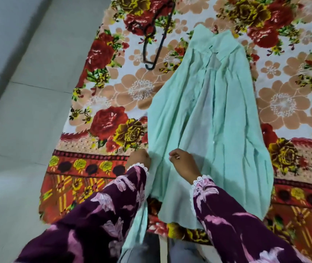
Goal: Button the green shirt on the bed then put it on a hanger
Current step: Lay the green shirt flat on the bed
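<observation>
Head: both hands [139, 158] [182, 161] pinch shirt [208, 120] hem.

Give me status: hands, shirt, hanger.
Left hand and right hand both pinching green shirt near its hem. Shirt flat on bed, front open. Hanger untouched, left of collar. Nothing in the way.

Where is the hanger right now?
In the head view, the dark hanger lies on the floral bedspread at the upper middle, just left of the green shirt collar, far from both hands.
</observation>
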